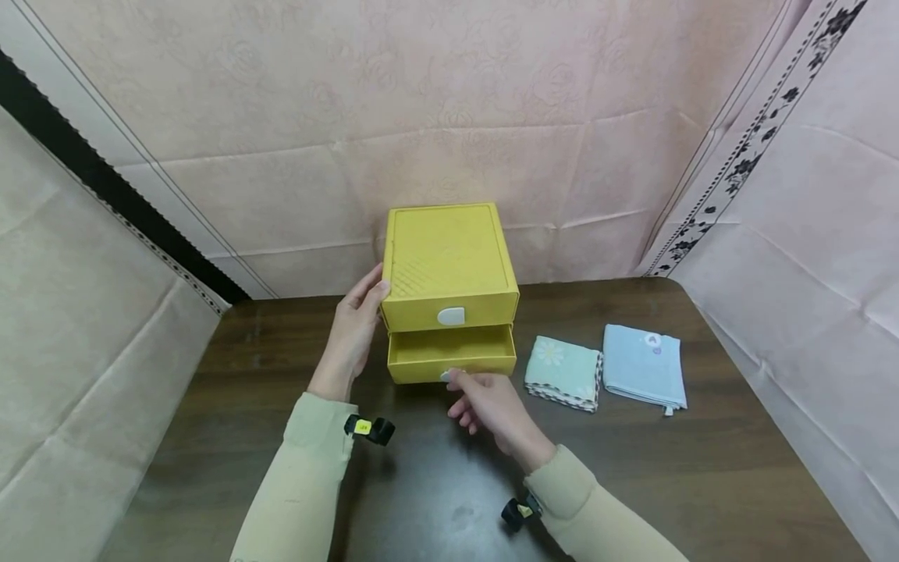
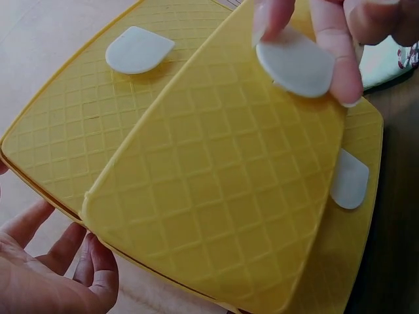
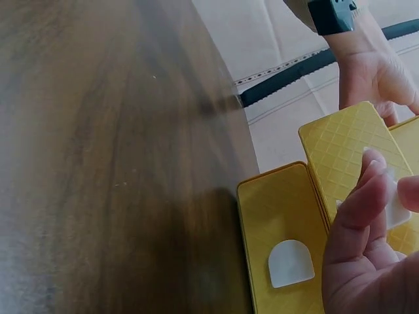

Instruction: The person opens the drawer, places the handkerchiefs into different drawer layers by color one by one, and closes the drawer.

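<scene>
A yellow box with three small drawers (image 1: 449,250) stands at the back of the table. Its middle drawer (image 1: 449,367) is pulled partway out, and the part of its inside that shows holds nothing. My right hand (image 1: 495,406) pinches that drawer's white handle (image 2: 298,63) between thumb and fingers. Against the box's left side rests my left hand (image 1: 357,332), its fingers (image 2: 62,245) touching the side wall. The top drawer, with a white handle (image 1: 451,316), is closed; so is the bottom drawer (image 3: 278,216), hidden in the head view.
To the right of the box lie a folded mint-green cloth (image 1: 562,367) with a checked edge and a folded light-blue cloth (image 1: 642,363). Pale cloth hangs behind and beside the dark wooden table (image 1: 421,484).
</scene>
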Demonstrator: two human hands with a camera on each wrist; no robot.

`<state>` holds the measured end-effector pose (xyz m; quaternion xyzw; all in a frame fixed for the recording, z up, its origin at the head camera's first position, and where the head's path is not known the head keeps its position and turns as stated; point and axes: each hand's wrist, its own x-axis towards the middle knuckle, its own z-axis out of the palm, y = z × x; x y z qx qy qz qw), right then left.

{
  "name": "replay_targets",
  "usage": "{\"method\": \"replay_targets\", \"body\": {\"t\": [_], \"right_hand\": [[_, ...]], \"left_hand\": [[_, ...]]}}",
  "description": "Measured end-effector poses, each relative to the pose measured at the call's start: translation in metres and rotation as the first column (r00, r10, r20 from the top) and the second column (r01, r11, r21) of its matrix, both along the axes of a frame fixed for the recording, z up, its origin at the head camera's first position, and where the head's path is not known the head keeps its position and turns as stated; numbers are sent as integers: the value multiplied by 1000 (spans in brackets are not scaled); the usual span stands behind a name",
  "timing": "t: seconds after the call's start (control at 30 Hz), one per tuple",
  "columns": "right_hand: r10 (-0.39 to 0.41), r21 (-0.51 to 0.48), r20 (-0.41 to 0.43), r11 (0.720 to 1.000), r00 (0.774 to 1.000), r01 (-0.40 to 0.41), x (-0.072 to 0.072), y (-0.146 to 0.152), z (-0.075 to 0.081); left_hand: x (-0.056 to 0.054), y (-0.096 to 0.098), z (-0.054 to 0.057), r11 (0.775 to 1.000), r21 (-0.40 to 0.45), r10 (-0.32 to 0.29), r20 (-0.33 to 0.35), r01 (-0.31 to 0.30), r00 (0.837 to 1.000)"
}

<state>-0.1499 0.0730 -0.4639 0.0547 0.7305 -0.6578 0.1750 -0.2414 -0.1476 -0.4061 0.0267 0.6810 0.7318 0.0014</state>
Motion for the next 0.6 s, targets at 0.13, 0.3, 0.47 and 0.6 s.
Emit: {"method": "replay_targets", "body": {"t": [0.13, 0.3, 0.47, 0.6], "right_hand": [[15, 19, -6, 1000, 1000, -15, 6, 1, -1], [23, 24, -6, 999, 1000, -23, 14, 3, -1], [25, 15, -9, 1000, 1000, -25, 19, 3, -2], [19, 8, 1, 1000, 1000, -19, 21, 3, -4]], "left_hand": [[0, 0, 1, 1000, -1, 1, 3, -1, 1000], [1, 0, 1, 1000, -5, -7, 8, 7, 1000], [1, -1, 1, 1000, -17, -18, -5, 18, 1000], [1, -1, 0, 1000, -19, -24, -11, 24, 1000]]}}
